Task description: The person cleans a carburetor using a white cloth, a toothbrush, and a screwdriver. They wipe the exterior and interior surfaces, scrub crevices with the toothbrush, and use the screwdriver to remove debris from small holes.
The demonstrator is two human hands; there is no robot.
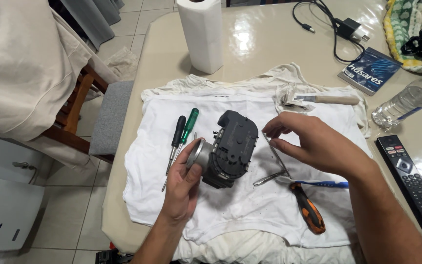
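While your left hand (pixel 184 183) grips the throttle body (pixel 228 149) on the white cloth (pixel 250 210), your right hand (pixel 313 144) pinches a thin metal clip (pixel 275 154) just right of it, axis slanting down-right.

Cloth (pixel 250 215): spread on the table (pixel 269 44), under the tools and the part.
Motor part (pixel 230 149): on the cloth's middle, between the left hand (pixel 181 188) and the right hand (pixel 313 144).
Two screwdrivers (pixel 181 134): side by side, left of the part.
Pliers (pixel 308 208): right of the part, below the right hand.
Paper roll (pixel 201 34): upright behind the cloth.
Knife (pixel 328 99): at the cloth's far right edge.
Bottle (pixel 406 100), remote (pixel 411 181): right of the cloth.
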